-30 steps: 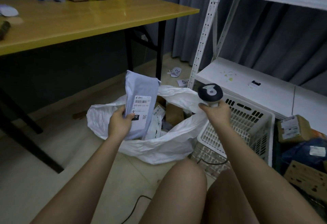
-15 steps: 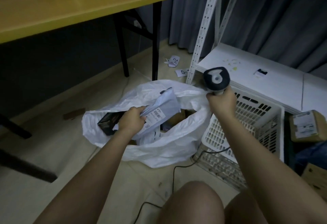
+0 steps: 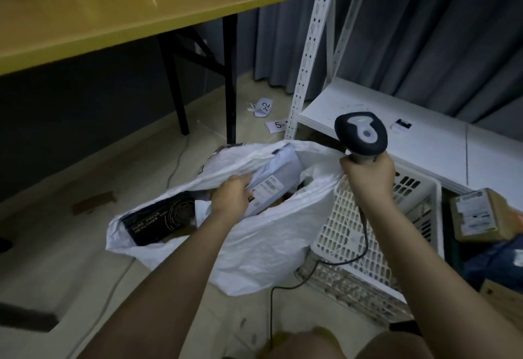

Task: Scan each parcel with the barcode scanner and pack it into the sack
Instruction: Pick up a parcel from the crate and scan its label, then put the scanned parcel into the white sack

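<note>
The left hand [image 3: 230, 197] has its grip closed on a grey poly-mailer parcel [image 3: 278, 180], label up, and holds it inside the mouth of the white sack [image 3: 263, 245] lying on the floor. The right hand [image 3: 368, 180] is closed around the handle of the barcode scanner [image 3: 360, 135] and also pinches the sack's rim at about 2 o'clock of the opening, holding it up.

Judged from here, the main risk is the mouth collapsing: the right hand does two jobs, and if the pinch slips the thin plastic could fold over the parcel before it is properly in. The parcel lies near the top, partly over the far rim at 12 o'clock; let go too early, it could slide out onto the floor.

A black printed box [image 3: 161, 222] already fills the 9 o'clock side of the sack, so the mailer may ride up on it rather than settle.

The scanner cable [image 3: 334, 262] loops down past the white perforated basket [image 3: 396, 234] at 3 o'clock; it could snag there and jerk the hand. Whether the label was read cannot be told.
</note>
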A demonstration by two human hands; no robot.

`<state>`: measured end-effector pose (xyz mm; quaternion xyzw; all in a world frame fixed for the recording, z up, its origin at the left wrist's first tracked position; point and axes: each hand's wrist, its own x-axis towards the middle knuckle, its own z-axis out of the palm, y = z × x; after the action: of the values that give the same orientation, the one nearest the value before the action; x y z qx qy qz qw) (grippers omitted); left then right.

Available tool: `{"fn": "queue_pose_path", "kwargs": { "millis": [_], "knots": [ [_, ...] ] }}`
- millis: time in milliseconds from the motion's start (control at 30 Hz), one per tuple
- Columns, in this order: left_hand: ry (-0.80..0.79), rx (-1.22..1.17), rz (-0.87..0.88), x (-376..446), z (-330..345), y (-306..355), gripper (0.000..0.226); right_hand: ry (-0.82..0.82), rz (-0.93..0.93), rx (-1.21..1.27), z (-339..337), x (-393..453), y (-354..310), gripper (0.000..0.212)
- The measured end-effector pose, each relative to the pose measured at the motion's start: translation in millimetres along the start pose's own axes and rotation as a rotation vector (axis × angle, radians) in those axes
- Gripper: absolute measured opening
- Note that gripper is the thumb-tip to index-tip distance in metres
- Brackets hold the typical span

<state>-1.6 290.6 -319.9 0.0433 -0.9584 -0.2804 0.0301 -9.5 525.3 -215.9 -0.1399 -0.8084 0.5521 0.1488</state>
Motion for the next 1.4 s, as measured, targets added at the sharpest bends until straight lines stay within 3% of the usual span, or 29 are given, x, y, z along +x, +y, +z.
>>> {"fn": "queue_pose_path", "kwargs": {
  "millis": [233, 300, 433, 500, 600, 667, 733, 800, 867, 933, 1067, 1233, 1333, 1400],
  "knots": [
    [-0.261, 0.559, -0.032, -9, 0, -8, 0.035, -0.016, 0.019, -0.050, 2, -6, 17, 0.019],
    [-0.267, 0.494, -0.010, -10, 0, -7, 0.033, -0.008, 0.028, -0.035, 4, -7, 15, 0.020],
    [-0.193, -0.056, 0.020, -6, 8, -3, 0.045, -0.030, 0.017, -0.004, 5, -10, 7, 0.020],
    [-0.156, -0.149, 0.052, -9, 13, 4, 0.051, -0.033, 0.009, 0.012, 2, -13, 3, 0.024],
    [0.144, -0.136, -0.049, -13, 13, 12, 0.037, -0.041, 0.008, 0.037, -5, -16, 4, 0.025],
    [0.278, -0.117, -0.139, -7, 1, 12, 0.046, -0.049, 0.009, 0.058, -7, -18, 5, 0.017],
    [0.044, -0.038, -0.193, 4, -10, 6, 0.067, -0.052, 0.011, 0.060, -7, -19, 4, 0.015],
    [-0.204, 0.137, -0.191, 9, -14, 1, 0.056, -0.040, 0.020, 0.061, -7, -18, 3, 0.016],
    [-0.165, 0.222, -0.174, 10, -13, -4, 0.027, -0.026, 0.034, 0.064, -6, -19, 2, 0.019],
    [-0.019, 0.206, -0.178, 10, -13, -9, 0.022, -0.030, 0.025, 0.069, -4, -21, 2, 0.024],
    [0.218, 0.038, -0.161, 2, -19, -5, 0.027, -0.095, -0.011, 0.091, 5, -32, 1, 0.016],
    [0.348, -0.346, -0.083, 10, -57, 6, 0.027, -0.048, 0.039, 0.117, 12, -34, -8, 0.020],
    [0.304, -0.733, 0.008, 24, -90, 21, 0.028, 0.025, 0.021, 0.165, 9, -29, -23, 0.026],
    [0.232, -0.766, 0.030, 20, -98, 27, 0.035, 0.023, 0.009, 0.151, 9, -30, -29, 0.026]
  ]
}}
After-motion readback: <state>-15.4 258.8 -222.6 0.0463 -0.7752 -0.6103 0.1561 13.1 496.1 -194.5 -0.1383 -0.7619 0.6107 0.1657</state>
